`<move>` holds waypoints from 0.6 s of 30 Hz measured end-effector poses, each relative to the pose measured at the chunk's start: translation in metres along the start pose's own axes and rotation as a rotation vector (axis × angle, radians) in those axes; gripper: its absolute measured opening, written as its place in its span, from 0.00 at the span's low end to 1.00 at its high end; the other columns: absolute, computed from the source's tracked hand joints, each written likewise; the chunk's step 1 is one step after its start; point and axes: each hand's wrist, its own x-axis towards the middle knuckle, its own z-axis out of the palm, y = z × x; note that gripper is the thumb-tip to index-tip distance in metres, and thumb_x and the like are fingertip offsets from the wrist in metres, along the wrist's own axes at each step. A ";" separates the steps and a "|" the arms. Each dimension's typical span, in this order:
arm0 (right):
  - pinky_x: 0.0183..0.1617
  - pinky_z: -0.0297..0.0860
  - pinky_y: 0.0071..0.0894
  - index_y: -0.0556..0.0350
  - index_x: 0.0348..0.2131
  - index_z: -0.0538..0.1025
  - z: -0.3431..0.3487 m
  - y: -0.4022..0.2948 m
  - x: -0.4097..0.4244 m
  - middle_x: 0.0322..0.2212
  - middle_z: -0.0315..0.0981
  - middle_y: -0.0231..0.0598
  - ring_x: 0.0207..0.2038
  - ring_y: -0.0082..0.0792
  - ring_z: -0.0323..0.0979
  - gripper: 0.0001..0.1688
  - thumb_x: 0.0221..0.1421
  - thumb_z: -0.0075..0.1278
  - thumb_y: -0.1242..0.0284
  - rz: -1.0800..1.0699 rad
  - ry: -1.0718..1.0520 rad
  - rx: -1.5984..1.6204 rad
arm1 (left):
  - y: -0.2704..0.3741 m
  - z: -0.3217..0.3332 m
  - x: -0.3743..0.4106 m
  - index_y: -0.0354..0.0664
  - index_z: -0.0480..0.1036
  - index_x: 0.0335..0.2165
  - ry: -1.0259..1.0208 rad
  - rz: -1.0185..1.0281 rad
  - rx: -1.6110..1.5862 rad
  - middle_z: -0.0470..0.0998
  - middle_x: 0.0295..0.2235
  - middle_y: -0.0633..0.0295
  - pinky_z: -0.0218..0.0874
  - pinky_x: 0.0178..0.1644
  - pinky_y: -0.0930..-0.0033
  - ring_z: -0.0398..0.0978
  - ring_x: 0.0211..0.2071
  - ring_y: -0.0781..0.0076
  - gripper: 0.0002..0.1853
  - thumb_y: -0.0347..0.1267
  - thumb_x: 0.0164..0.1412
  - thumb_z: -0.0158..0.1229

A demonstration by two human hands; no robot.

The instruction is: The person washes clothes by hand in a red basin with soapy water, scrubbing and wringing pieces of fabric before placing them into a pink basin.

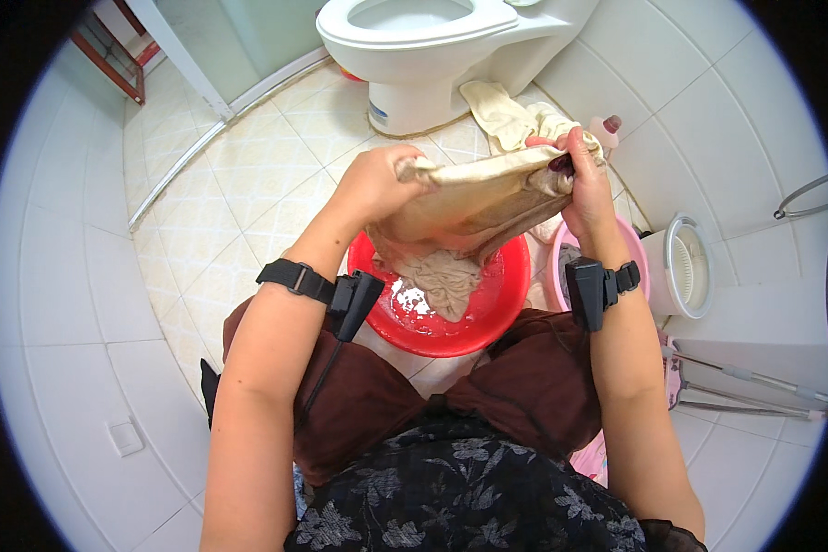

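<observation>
A wet beige cloth [469, 207], perhaps a garment, is stretched between my two hands above a red plastic basin [448, 345]. My left hand [386, 181] grips its left upper corner. At the other end, my right hand [585, 183] holds a bunched part with the thumb up; a small dark red patch shows beside that thumb. The lower part of the cloth hangs into the basin. Crumpled wet fabric [445, 279] lies there in shallow water, and I cannot tell whether it is the same piece.
A white toilet [421, 76] stands ahead, with cream cloths [500, 114] at its base. Right of the basin are a pink basin [638, 241] with grey fabric, a white bucket [683, 269] and a bottle [604, 130]. Metal poles [752, 376] lie far right; a sliding glass door [241, 48] is at upper left.
</observation>
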 end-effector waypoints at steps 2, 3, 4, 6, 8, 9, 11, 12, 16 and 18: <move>0.39 0.68 0.26 0.52 0.34 0.67 0.001 -0.001 0.001 0.37 0.73 0.47 0.36 0.27 0.70 0.18 0.60 0.36 0.57 0.025 -0.036 0.105 | 0.003 -0.002 0.003 0.38 0.70 0.37 -0.022 -0.018 -0.347 0.75 0.31 0.66 0.63 0.39 0.76 0.71 0.33 0.80 0.13 0.31 0.52 0.57; 0.41 0.68 0.26 0.53 0.36 0.67 0.003 0.000 0.001 0.38 0.72 0.46 0.38 0.28 0.70 0.19 0.60 0.36 0.56 0.038 -0.054 0.160 | 0.010 -0.002 0.002 0.38 0.70 0.37 -0.013 -0.016 -0.484 0.75 0.31 0.66 0.62 0.39 0.76 0.70 0.33 0.80 0.13 0.32 0.53 0.57; 0.42 0.67 0.27 0.53 0.39 0.66 0.008 0.001 0.001 0.40 0.71 0.46 0.40 0.30 0.70 0.21 0.60 0.35 0.56 0.037 -0.095 0.153 | 0.015 -0.001 0.002 0.37 0.70 0.37 -0.004 -0.014 -0.621 0.74 0.31 0.67 0.62 0.38 0.77 0.70 0.33 0.81 0.13 0.33 0.53 0.57; 0.45 0.66 0.28 0.55 0.46 0.65 0.023 0.007 -0.005 0.43 0.69 0.44 0.42 0.32 0.69 0.25 0.61 0.33 0.55 0.035 -0.177 0.140 | 0.025 0.006 0.001 0.37 0.71 0.37 -0.008 0.028 -0.831 0.74 0.33 0.68 0.61 0.39 0.78 0.69 0.34 0.81 0.13 0.35 0.55 0.55; 0.51 0.62 0.27 0.56 0.53 0.60 0.045 0.015 -0.012 0.47 0.65 0.42 0.46 0.30 0.65 0.30 0.61 0.31 0.54 -0.004 -0.261 0.063 | 0.047 0.014 -0.005 0.37 0.70 0.38 -0.077 0.106 -0.914 0.73 0.34 0.67 0.60 0.41 0.78 0.68 0.36 0.81 0.14 0.35 0.56 0.55; 0.53 0.59 0.27 0.57 0.54 0.59 0.055 0.018 -0.014 0.47 0.64 0.42 0.48 0.29 0.63 0.31 0.61 0.31 0.54 -0.069 -0.264 -0.021 | 0.055 0.018 -0.006 0.37 0.70 0.38 -0.112 0.146 -0.959 0.73 0.34 0.67 0.60 0.42 0.78 0.67 0.37 0.81 0.14 0.36 0.56 0.55; 0.54 0.56 0.26 0.59 0.54 0.58 0.059 0.020 -0.014 0.48 0.60 0.40 0.50 0.28 0.59 0.32 0.60 0.33 0.54 -0.123 -0.234 -0.181 | 0.043 0.033 -0.005 0.39 0.60 0.49 -0.160 0.060 -0.884 0.69 0.41 0.64 0.56 0.49 0.72 0.65 0.44 0.76 0.29 0.39 0.52 0.59; 0.54 0.55 0.26 0.60 0.54 0.57 0.059 0.023 -0.013 0.48 0.60 0.39 0.50 0.28 0.58 0.33 0.60 0.34 0.53 -0.110 -0.176 -0.200 | 0.038 0.038 -0.004 0.38 0.59 0.49 -0.124 0.125 -0.735 0.70 0.40 0.61 0.57 0.49 0.71 0.66 0.44 0.73 0.33 0.36 0.47 0.63; 0.55 0.53 0.26 0.61 0.56 0.54 0.060 0.027 -0.016 0.47 0.58 0.38 0.50 0.27 0.57 0.35 0.58 0.42 0.57 0.018 -0.184 0.048 | 0.042 0.040 -0.004 0.37 0.59 0.45 0.040 0.123 -0.155 0.72 0.38 0.55 0.60 0.46 0.69 0.69 0.42 0.66 0.39 0.30 0.33 0.71; 0.55 0.54 0.27 0.61 0.57 0.49 0.058 0.023 -0.016 0.50 0.56 0.38 0.52 0.28 0.56 0.44 0.51 0.53 0.62 0.003 -0.297 0.088 | 0.038 0.038 0.000 0.37 0.61 0.43 0.190 0.107 -0.125 0.73 0.35 0.55 0.62 0.43 0.70 0.72 0.37 0.66 0.33 0.30 0.36 0.68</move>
